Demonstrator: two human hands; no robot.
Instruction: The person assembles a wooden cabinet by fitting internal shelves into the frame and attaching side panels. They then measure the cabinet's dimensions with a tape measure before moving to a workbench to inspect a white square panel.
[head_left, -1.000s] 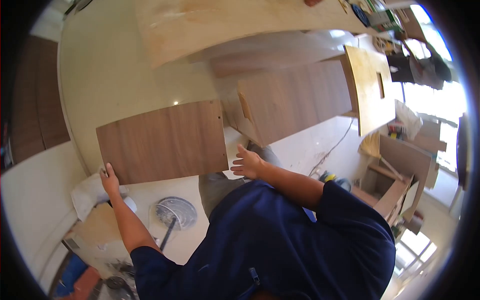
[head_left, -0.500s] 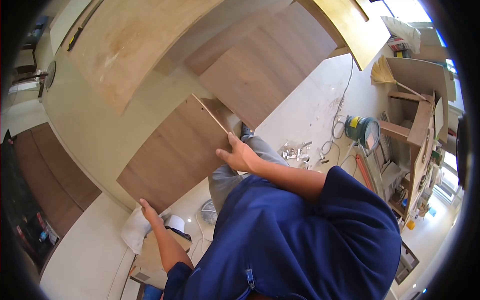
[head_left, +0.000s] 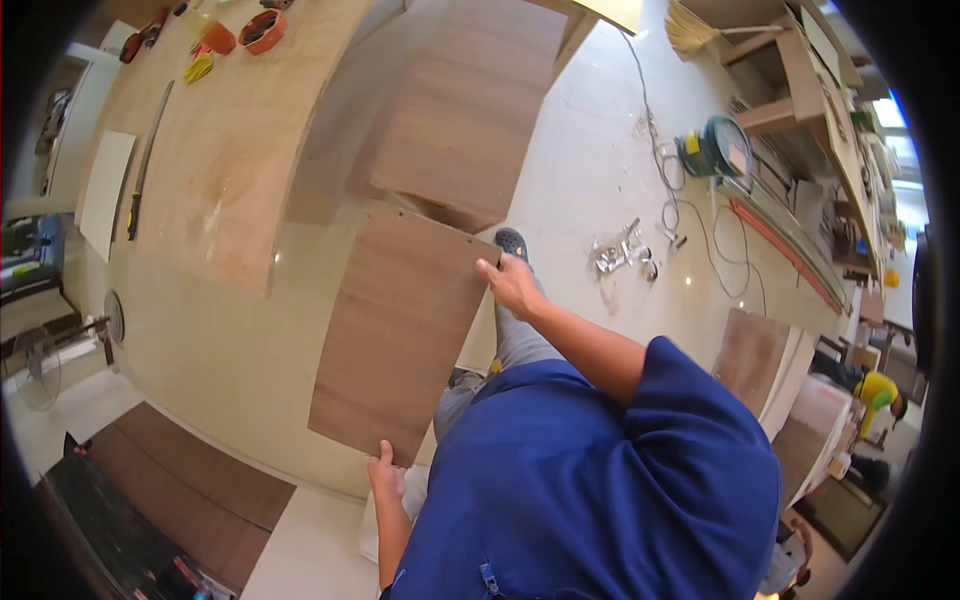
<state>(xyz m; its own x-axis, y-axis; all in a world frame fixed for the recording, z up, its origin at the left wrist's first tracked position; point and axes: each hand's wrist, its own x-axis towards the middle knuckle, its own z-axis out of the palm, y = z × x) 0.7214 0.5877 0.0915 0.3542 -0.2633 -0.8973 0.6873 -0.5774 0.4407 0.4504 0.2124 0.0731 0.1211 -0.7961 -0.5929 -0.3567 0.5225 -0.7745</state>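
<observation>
A brown wooden panel [head_left: 400,335] spans the space between my hands, its broad face turned up. My left hand [head_left: 388,475] is closed on its lower edge, with the thumb on top. At the upper right corner, my right hand [head_left: 512,284] grips the same panel, the thumb over the edge. Small dark holes show along the panel's upper edge. Just beyond that edge stands a larger brown wooden piece [head_left: 465,110].
A worktable [head_left: 225,150] at upper left bears a saw [head_left: 148,165] and an orange bowl [head_left: 262,32]. Right of my foot lie crumpled scraps [head_left: 620,255], cords and a green bucket [head_left: 715,147]. A person in yellow [head_left: 878,392] is at far right.
The view has turned and moved. The panel now stands more lengthwise before me, still between both hands. My foot has come into clearer view, as have the bowl on the worktable and the other person.
</observation>
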